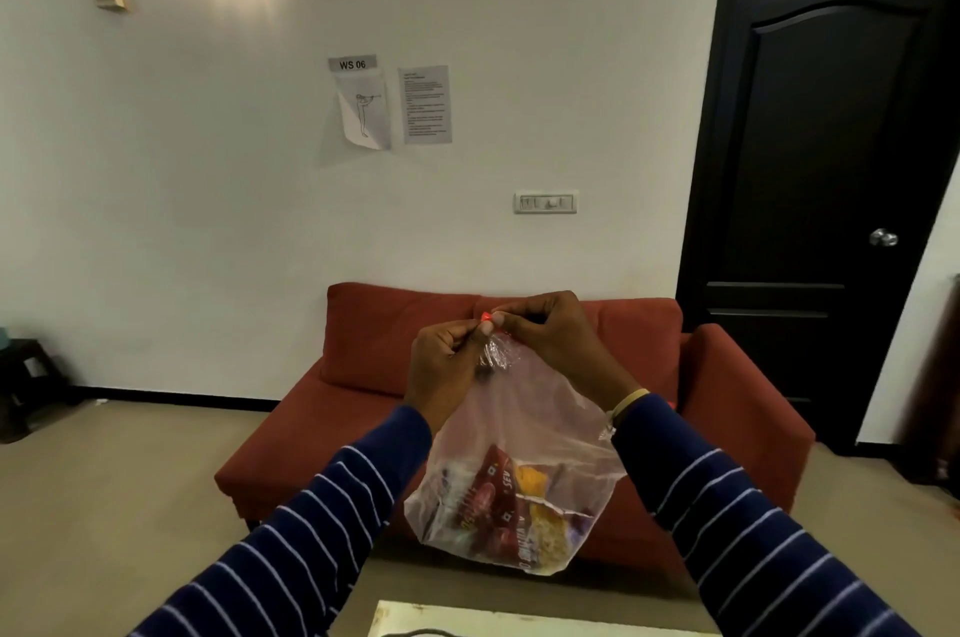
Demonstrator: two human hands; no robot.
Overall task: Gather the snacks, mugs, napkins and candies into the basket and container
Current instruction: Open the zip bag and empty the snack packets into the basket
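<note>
A clear plastic bag (524, 428) hangs in the air in front of me, its neck twisted together at the top. Inside it, at the bottom, lie several snack packets (511, 506), red and yellow. My left hand (444, 366) grips the bunched neck from the left. My right hand (550, 332) pinches a small red tie (486, 316) at the very top of the neck, fingertips touching those of the left hand. No basket, container, mugs or napkins are in sight.
A red sofa (363, 376) stands behind the bag against the white wall. A pale table edge (519, 618) shows at the bottom. A black door (821, 168) is at the right, a dark stool (21, 376) at the far left.
</note>
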